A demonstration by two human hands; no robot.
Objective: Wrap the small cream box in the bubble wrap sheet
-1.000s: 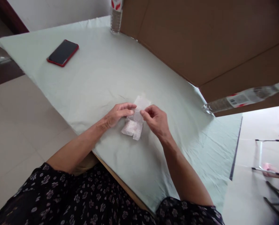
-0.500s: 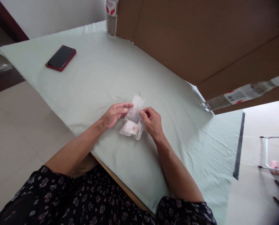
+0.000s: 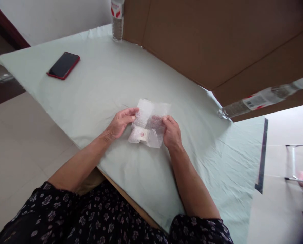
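A sheet of bubble wrap [image 3: 143,113] lies partly spread on the cloth-covered table, its right part see-through. On its near side rests a small pale item [image 3: 141,135] with a reddish mark, partly covered by the wrap, so its kind cannot be made out. My left hand [image 3: 122,122] pinches the left edge of the bubble wrap between thumb and fingers. At the right edge, my right hand [image 3: 172,131] is closed on the wrap, and some of its fingers show through from behind.
A phone in a red case [image 3: 63,65] lies at the far left of the table [image 3: 95,81]. One water bottle [image 3: 117,23] stands at the back; another bottle [image 3: 260,100] is at the right. A large brown cardboard panel [image 3: 192,40] stands along the back right.
My right hand has moved right with the wrap's edge, so the bubble wrap now lies wider and flatter. My left hand has closed on its left edge.
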